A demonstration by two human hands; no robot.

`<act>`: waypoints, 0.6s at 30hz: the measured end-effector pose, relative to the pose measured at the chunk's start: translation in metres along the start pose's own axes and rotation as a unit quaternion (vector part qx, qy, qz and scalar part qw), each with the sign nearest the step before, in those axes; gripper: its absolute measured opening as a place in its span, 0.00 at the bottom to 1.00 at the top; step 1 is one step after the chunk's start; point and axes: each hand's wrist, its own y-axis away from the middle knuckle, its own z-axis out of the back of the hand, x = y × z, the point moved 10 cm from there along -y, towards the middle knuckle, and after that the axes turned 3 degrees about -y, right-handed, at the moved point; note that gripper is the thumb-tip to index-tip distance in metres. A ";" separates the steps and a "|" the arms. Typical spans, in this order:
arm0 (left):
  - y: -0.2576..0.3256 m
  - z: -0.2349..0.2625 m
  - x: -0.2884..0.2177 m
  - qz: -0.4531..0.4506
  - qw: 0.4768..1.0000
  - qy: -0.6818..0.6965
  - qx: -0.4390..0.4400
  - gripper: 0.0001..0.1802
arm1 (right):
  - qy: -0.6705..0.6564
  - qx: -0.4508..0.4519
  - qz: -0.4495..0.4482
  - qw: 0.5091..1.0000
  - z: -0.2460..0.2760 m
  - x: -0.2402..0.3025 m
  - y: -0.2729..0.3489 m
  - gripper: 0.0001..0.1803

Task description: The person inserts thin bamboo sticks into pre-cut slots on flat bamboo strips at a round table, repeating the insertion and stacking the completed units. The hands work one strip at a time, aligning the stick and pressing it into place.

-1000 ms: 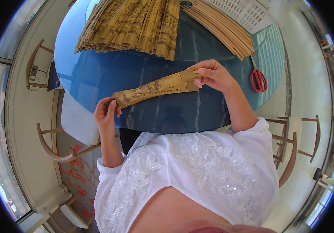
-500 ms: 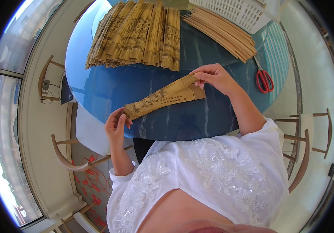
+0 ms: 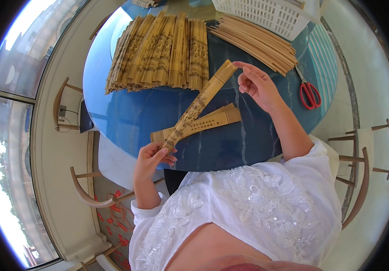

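My left hand (image 3: 153, 156) pinches the lower end of a long, narrow brown paper sleeve (image 3: 199, 103) printed with dark ink drawings. The sleeve slants up to the right, its far end looking puffed open. At that end my right hand (image 3: 258, 86) touches the rim with an outstretched index finger; its other fingers are bent and hold nothing visible. Beneath the held sleeve, more flat brown sleeves (image 3: 217, 119) lie on the blue marbled table (image 3: 221, 149). A thick pile of similar sleeves (image 3: 158, 54) is spread at the far side.
A bundle of thin wooden sticks (image 3: 255, 43) lies at the far right, before a white plastic basket (image 3: 267, 13). Scissors with red handles (image 3: 310, 95) rest near the table's right edge. Wooden chairs (image 3: 86, 194) stand around, and red scraps (image 3: 117, 223) are on the floor.
The sleeve in my left hand has been lifted off the others and tilted upward. My right hand has gone from pinching its end to touching the rim with one finger.
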 end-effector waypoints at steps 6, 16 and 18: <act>-0.044 -0.026 -0.032 -0.039 0.984 0.176 -0.010 0.17 | 0.002 -0.114 0.010 0.993 0.032 -0.001 -0.003 0.18; -0.129 -0.036 -0.080 -0.055 0.989 0.127 -0.057 0.15 | 0.363 -0.189 0.135 0.902 0.047 0.027 -0.003 0.13; -0.137 -0.034 -0.074 -0.034 0.992 0.096 -0.079 0.17 | 0.570 -0.213 0.272 0.745 0.027 0.058 0.010 0.13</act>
